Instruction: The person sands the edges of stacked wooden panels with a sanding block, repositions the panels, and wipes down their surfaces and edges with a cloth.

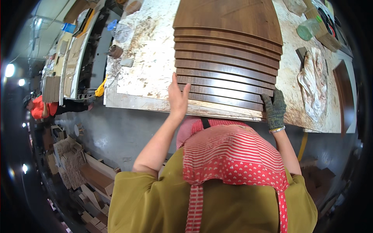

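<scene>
Several dark brown wooden panels (229,49) lie in an overlapping, stepped stack, their front edges staggered toward me. My bare left hand (178,98) rests against the left side of the stack near its front, fingers stretched out and thumb apart. On the opposite side, my right hand (275,108) wears a dark grey-green knitted glove. Its fingers lie along the panels' right edge, with the thumb over the front corner and a gap between thumb and fingers. Beneath the stack is a white worktable (145,58) smeared with brown stains.
A stained white rag (313,83), a green jar (307,29) and a dark brown board (342,95) are on the table's right. A clear plastic container (122,33) and small brown pot (115,51) stand left. Beyond, a person in red (40,107) is near cardboard stacks.
</scene>
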